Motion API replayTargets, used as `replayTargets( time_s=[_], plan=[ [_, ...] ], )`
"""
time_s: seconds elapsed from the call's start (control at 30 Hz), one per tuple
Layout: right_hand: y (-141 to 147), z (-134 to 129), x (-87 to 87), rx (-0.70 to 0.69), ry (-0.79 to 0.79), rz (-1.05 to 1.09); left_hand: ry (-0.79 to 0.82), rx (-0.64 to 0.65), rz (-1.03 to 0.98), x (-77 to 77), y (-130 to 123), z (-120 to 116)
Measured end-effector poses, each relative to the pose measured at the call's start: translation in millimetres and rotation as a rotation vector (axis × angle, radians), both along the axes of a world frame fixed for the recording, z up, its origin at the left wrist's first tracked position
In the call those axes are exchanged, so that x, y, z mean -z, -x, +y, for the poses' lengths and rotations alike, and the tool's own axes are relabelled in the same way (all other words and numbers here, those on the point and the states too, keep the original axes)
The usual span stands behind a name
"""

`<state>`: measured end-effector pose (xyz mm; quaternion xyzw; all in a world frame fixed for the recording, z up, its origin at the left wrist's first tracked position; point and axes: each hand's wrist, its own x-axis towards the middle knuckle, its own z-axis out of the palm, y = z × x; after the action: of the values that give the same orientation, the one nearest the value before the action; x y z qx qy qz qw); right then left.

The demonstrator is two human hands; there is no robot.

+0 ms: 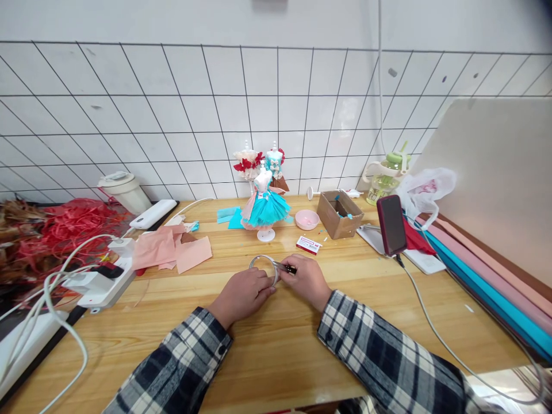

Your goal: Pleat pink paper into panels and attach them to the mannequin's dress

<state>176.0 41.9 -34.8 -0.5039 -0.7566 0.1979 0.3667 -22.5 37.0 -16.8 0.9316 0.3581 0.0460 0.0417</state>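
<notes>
My left hand (246, 292), low over the table, has its fingers closed on a thin silvery-white ring (260, 256), which looks like a loop or coil of wire. Facing it, my right hand (307, 282) grips a small metal tool with a dark handle (290, 269); its exact kind is hard to make out. The tool's silver tip meets the ring's right side. Behind the hands stands a small dress form in a turquoise skirt (266, 208). A red and white small box (308, 245) lies just beyond my right hand.
A pink bowl (307, 219) and a cardboard box (340, 215) stand at the back. Peach paper (194, 255) and a power strip (110, 282) with cables lie left, near red shredded strands (86, 221). At right are a phone (391, 224), its cable and coloured rolls (487, 259).
</notes>
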Motion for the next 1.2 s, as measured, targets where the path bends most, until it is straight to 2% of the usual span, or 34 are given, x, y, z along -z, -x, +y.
replayTargets(
  time_s=[0.17, 0.33, 0.43, 0.57, 0.67, 0.77, 0.87, 1.07, 1.13, 1.2],
  plan=[
    [1.3, -1.7, -0.4, -0.007, -0.023, -0.025, 0.001, 0.005, 0.016, -2.0, -2.7, -2.4],
    [1.0, 5.9, 4.2, 0.05, 0.033, 0.135, -0.028, -0.011, 0.024, -1.1, -0.3, 0.5],
    [-2.3, 10.6, 3.1, 0.056, 0.185, 0.367, -0.041, -0.056, 0.035, -1.5, 2.7, 2.5],
    [-6.8, 9.6, -3.1, 0.037, 0.464, 0.79, -0.07, -0.15, 0.035, -4.6, 7.0, 4.4],
    [-7.3, 5.6, -7.7, -0.006, 0.65, 0.952, -0.136, -0.157, 0.054, -7.8, 8.0, 4.9],
    [-5.2, 2.7, -10.0, -0.088, 0.833, 0.92, -0.192, -0.114, 0.098, -11.0, 6.0, 4.0],
    [-2.3, 1.5, -10.4, -0.093, 0.918, 0.882, -0.206, -0.096, 0.13, -13.7, 3.2, 2.5],
    [0.8, 0.0, -10.1, -0.126, 0.927, 0.835, -0.143, -0.105, 0.111, -12.5, 0.5, 0.9],
    [1.5, -0.6, -9.9, -0.147, 0.913, 0.81, -0.086, -0.121, 0.034, -11.0, -0.7, 0.3],
    [2.3, -1.1, -9.6, -0.185, 0.896, 0.803, -0.006, -0.128, -0.129, -9.3, -2.6, -1.0]
  ],
)
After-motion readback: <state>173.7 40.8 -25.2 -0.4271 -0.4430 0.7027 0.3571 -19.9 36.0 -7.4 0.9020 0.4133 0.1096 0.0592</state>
